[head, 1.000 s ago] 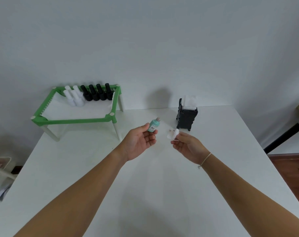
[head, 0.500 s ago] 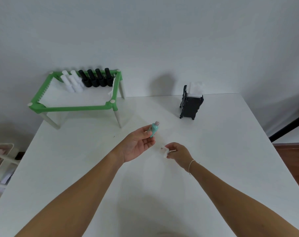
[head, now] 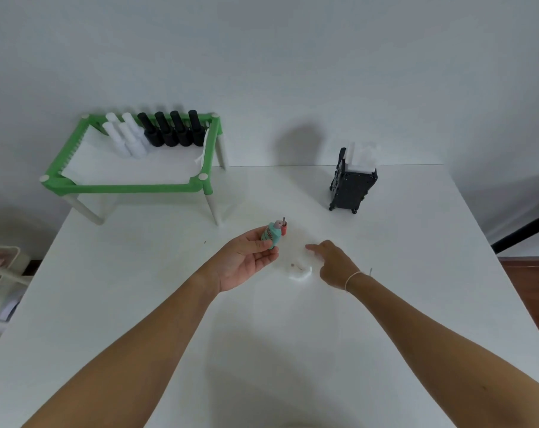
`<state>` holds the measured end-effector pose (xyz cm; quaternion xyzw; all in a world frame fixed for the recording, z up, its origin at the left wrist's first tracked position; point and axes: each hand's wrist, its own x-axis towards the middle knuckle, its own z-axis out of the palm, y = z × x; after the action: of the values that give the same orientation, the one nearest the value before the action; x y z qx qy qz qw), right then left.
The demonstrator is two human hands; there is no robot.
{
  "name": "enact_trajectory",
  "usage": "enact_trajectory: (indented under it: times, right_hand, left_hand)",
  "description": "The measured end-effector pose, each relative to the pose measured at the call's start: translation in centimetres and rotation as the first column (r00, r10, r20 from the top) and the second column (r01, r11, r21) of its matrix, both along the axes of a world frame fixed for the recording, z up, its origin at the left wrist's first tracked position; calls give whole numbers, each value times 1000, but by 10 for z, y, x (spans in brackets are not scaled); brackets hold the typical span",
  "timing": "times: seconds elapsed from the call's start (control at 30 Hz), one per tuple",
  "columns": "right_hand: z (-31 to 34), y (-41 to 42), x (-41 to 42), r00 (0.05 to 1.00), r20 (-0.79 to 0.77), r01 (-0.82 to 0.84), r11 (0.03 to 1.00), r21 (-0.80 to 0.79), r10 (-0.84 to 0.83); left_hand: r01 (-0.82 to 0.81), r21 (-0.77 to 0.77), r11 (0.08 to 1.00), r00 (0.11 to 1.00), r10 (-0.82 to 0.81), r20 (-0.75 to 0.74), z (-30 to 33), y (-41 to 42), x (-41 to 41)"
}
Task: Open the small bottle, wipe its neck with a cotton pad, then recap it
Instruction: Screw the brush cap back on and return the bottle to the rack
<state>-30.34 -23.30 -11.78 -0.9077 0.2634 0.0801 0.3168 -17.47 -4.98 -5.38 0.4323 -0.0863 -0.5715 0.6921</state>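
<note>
Head view: white table, grey wall; left hand grips bottle, right hand empty.

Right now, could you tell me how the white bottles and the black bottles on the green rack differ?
The white bottles sit at the left of the back row on the green plastic rack, the black bottles to their right. White ones form a staggered cluster; black ones stand in one neat line. Both groups share the same shape, with tall caps.

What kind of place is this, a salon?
Probably a nail-care desk: a green rack of black polish bottles, a black holder of cotton pads, and a small teal bottle in the left hand.
</note>
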Motion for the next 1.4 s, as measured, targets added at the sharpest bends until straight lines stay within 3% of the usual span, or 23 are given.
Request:
enact_trajectory:
  times: [0.2, 0.6, 0.93, 1.1, 1.23, 1.4]
  right_hand:
    - [1, -9, 29, 978, 84, 176, 971, 164, -192]
    - [-7, 6, 86, 956, 129, 227, 944, 240, -263]
    - [2, 9, 81, 920, 182, 270, 898, 348, -347]
    - [19, 11, 69, 915, 239, 200, 881, 428, -324]
    - [38, 9, 52, 936, 281, 103, 927, 362, -214]
    - [67, 2, 32, 897, 372, 90, 922, 376, -239]
  left_hand:
    - [-45, 106, 993, 998, 48, -29, -15, -2, 9]
    - [-101, 189, 977, 995, 101, 8, -26, 0, 21]
    - [-136, 186, 973, 990, 140, -7, -27, -1, 27]
    - [-132, 181, 975, 991, 128, 38, -21, 0, 26]
    - [-156, 172, 973, 986, 144, 80, -15, 4, 25]
    - [-182, 161, 970, 979, 164, 117, -9, 8, 21]
